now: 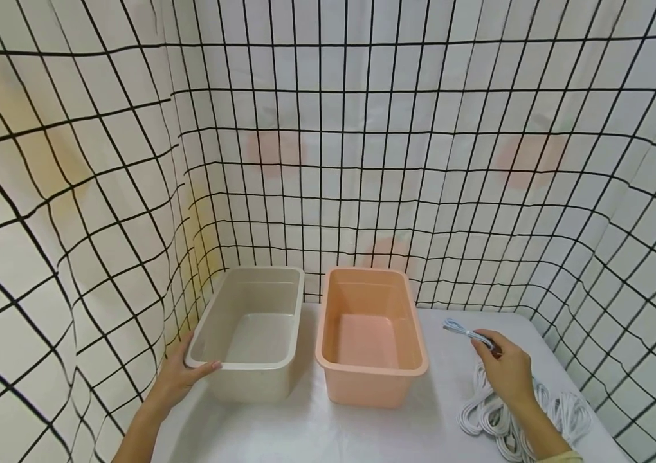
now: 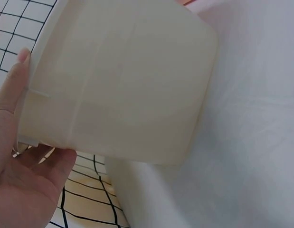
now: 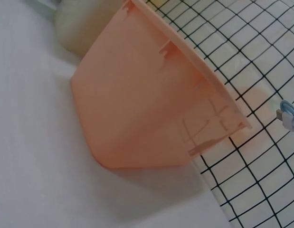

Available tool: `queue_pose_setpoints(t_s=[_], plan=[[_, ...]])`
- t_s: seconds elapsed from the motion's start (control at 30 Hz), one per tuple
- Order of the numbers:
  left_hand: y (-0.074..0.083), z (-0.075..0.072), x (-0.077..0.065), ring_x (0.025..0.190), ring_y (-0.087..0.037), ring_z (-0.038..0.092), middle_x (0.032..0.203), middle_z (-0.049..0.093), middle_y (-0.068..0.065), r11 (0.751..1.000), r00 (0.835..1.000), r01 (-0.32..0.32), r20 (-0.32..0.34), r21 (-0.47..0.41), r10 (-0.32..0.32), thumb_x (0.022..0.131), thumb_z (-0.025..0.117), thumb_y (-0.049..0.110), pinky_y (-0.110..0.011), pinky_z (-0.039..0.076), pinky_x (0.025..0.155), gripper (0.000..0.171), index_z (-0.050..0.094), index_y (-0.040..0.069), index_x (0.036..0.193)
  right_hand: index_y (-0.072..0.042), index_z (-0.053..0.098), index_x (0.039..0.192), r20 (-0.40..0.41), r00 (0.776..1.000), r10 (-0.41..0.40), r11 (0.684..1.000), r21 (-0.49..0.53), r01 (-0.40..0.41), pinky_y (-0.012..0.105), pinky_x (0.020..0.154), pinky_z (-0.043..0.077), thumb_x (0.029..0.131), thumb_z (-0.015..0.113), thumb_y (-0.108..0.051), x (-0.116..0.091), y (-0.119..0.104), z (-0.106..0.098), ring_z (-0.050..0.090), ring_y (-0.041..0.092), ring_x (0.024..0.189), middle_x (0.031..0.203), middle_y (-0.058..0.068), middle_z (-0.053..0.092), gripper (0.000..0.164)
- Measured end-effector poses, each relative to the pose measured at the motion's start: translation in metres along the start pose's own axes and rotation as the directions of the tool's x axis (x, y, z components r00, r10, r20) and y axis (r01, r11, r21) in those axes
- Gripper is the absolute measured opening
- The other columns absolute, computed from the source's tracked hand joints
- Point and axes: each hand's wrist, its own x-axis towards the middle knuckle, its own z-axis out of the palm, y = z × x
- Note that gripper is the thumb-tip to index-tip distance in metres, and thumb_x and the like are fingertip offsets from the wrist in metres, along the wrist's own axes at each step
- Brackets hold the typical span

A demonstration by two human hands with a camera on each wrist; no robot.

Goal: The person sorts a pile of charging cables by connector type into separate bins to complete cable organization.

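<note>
At the front left corner of the beige plastic bin (image 1: pixel 249 384), my left hand (image 1: pixel 180 379) grips the rim. The left wrist view shows the thumb (image 2: pixel 16 78) along the rim and the other fingers beneath its lip. My right hand (image 1: pixel 504 366) pinches a bundled light-blue USB cable (image 1: pixel 462 330) above the table, right of the peach bin (image 1: pixel 370 389). A USB plug (image 3: pixel 287 119) on the bundle shows at the right edge of the right wrist view, where the hand itself is out of frame. Both bins look bare inside.
Several coiled white cables (image 1: pixel 492 411) lie in a pile on the white-covered table (image 1: pixel 357 437), under the right forearm. Black wire grid panels (image 1: pixel 351 170) stand at the back and both sides, with a pale patterned cloth behind them.
</note>
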Motion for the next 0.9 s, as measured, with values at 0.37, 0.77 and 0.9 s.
queue_pose_setpoints(t_s=[0.37, 0.77, 0.9], plan=[[0.004, 0.0, -0.002, 0.131, -0.047, 0.047, 0.151, 0.042, -0.033, 1.0, 1.0, 0.008, -0.004, 0.016, -0.008, 0.09, 0.083, 0.033, -0.06, 0.039, 0.106, 0.109, 0.011, 0.001, 0.165, -0.003, 0.075, 0.115, 0.074, 0.997, -0.037, 0.999, 0.037, 0.034, 0.023, 0.045, 0.043, 0.096, 0.076, -0.009, 0.01, -0.017, 0.008, 0.063, 0.006, 0.068, 0.09, 0.013, 0.075, 0.02], [0.002, 0.0, -0.003, 0.131, -0.047, 0.048, 0.151, 0.041, -0.032, 1.0, 1.0, -0.016, 0.004, 0.017, 0.016, 0.092, 0.081, 0.032, -0.06, 0.039, 0.105, 0.107, 0.009, 0.001, 0.165, -0.003, 0.076, 0.115, 0.112, 0.991, -0.071, 0.996, 0.068, 0.064, 0.02, 0.064, 0.053, 0.096, 0.075, -0.007, 0.019, -0.03, 0.024, 0.069, 0.018, 0.079, 0.092, 0.008, 0.076, 0.02], [0.002, -0.001, -0.003, 0.132, -0.047, 0.047, 0.151, 0.041, -0.032, 1.0, 1.0, -0.02, 0.006, 0.016, 0.02, 0.093, 0.081, 0.031, -0.06, 0.04, 0.105, 0.106, 0.01, 0.001, 0.165, -0.003, 0.076, 0.115, 0.122, 0.987, -0.101, 0.992, 0.092, 0.09, 0.02, 0.064, 0.054, 0.094, 0.076, -0.004, 0.022, -0.032, 0.033, 0.067, 0.013, 0.077, 0.092, 0.007, 0.076, 0.02]])
